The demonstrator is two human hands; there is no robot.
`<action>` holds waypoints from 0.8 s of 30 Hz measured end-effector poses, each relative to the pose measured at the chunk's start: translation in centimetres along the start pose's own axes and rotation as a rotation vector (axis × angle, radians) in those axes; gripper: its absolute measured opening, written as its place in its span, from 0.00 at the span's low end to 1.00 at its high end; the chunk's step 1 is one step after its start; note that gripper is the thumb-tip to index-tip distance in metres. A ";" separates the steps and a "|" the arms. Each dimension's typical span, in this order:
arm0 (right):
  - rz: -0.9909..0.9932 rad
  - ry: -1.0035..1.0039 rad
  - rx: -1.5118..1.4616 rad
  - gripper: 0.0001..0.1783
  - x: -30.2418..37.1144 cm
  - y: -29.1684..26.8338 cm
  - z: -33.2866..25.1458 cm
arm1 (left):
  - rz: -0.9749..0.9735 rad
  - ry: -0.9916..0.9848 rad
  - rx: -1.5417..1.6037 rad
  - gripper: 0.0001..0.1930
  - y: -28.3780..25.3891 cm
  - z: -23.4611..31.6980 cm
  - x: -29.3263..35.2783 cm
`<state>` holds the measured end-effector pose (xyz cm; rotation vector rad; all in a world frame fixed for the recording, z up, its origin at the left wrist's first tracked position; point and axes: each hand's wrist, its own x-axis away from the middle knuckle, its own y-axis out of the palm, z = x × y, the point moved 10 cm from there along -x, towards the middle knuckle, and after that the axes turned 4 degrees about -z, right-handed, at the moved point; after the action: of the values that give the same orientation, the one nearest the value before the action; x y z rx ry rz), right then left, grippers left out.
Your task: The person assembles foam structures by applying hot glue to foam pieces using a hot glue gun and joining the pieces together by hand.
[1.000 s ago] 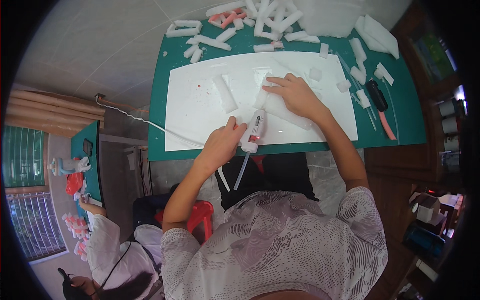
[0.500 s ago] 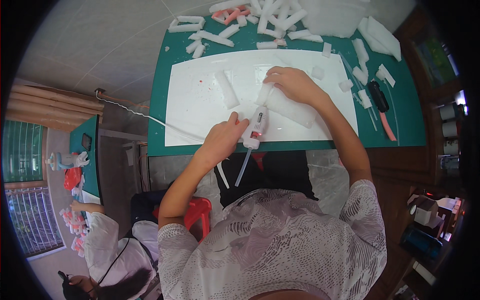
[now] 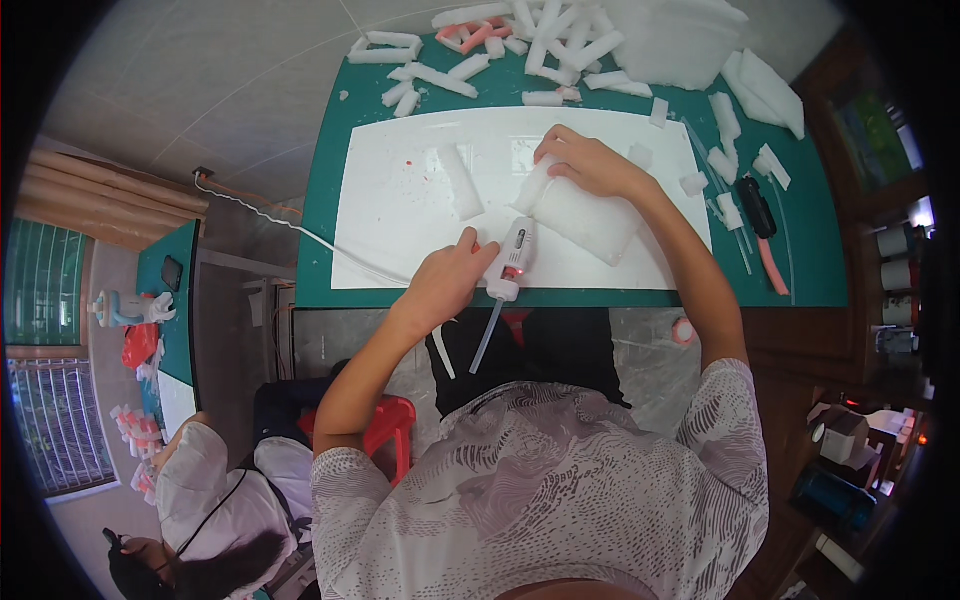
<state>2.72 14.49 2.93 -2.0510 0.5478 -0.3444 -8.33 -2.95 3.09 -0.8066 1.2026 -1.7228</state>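
Note:
My left hand (image 3: 450, 282) is closed round the handle of a white hot glue gun (image 3: 516, 255), and a clear glue stick (image 3: 487, 336) sticks out of its back end. The nozzle points away from me, close to the near end of a narrow white foam strip (image 3: 531, 192). My right hand (image 3: 592, 166) grips that strip at its far end, fingers bent over it. A wider white foam slab (image 3: 588, 228) lies against the strip, partly under my right hand and wrist. Whether the two are joined I cannot tell. Another foam strip (image 3: 460, 182) lies apart to the left.
Beneath the work is a white board (image 3: 385, 225) on a green table (image 3: 318, 215). Foam offcuts and frames (image 3: 575, 45) crowd the far edge. At right lies a black-handled tool (image 3: 757, 205) near glue sticks. A white cable (image 3: 340, 250) runs left. A co-worker (image 3: 215, 490) sits at left.
The view has shifted slightly. The foam slab under my right hand has turned a little, its near edge coming lower. My left hand keeps the glue gun almost in place. The co-worker's arm has drawn back.

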 end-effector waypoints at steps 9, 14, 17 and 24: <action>0.102 -0.023 -0.107 0.13 0.6 -0.9 0.6 | 0.079 -0.031 0.033 0.22 -0.8 -0.8 0.8; 0.126 -0.047 -0.136 0.13 0.7 -0.8 0.4 | 0.104 -0.038 0.097 0.24 -0.9 -1.2 1.1; 0.136 -0.013 -0.172 0.13 0.9 -0.8 0.4 | 0.137 -0.022 0.119 0.23 -1.3 -1.0 0.7; 0.170 -0.008 -0.304 0.13 1.1 -1.2 0.9 | 0.066 -0.051 0.202 0.23 -1.2 -1.8 -0.6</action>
<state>4.36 15.14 3.52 -2.2744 0.8047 -0.1586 -9.93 -1.51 3.65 -0.6779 0.9922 -1.7268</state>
